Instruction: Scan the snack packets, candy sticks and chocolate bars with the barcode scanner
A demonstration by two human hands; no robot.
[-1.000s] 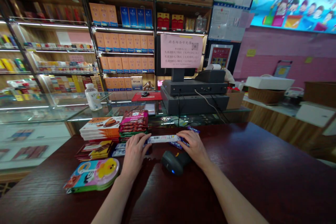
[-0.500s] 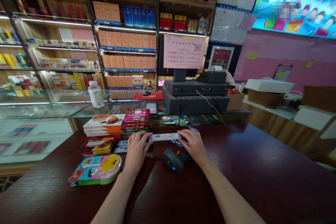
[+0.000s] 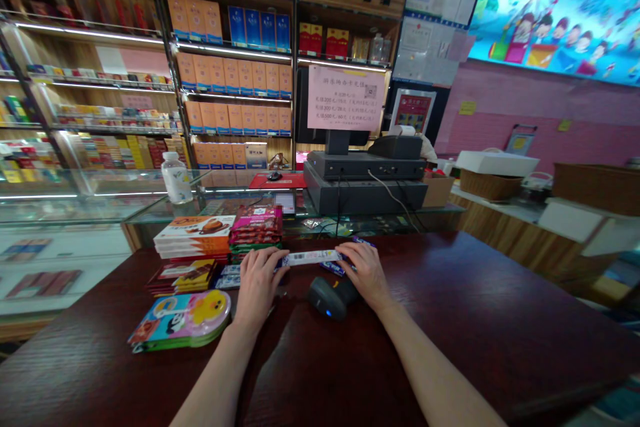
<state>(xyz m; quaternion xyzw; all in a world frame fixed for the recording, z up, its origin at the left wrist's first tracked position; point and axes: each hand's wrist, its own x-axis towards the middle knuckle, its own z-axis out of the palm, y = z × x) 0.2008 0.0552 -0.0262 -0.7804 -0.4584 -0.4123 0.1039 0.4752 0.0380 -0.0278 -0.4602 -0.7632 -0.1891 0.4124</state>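
Note:
Between my two hands, a slim blue-and-white packet (image 3: 313,257) is stretched level above the table, its barcode side facing me. My left hand (image 3: 259,283) is closed on its left end, and my right hand (image 3: 366,273) pinches the right end. Below it lies a black barcode scanner (image 3: 327,297) with a blue light, close to my right hand. Other blue packets (image 3: 333,268) lie behind the scanner, partly covered by my right hand. Left of my left hand are more blue-and-white packets (image 3: 229,276) and chocolate bars (image 3: 196,275).
Orange-and-white boxes (image 3: 193,233) and pink packs (image 3: 256,223) are stacked at the table's far left. Colourful cartoon-covered books (image 3: 183,320) lie nearer. Behind stand a glass counter with a bottle (image 3: 177,179) and a cash register (image 3: 365,180) with trailing cables.
The camera view has shifted slightly, so the scene sits a little further left. Both hands keep hold of the packet in nearly the same position.

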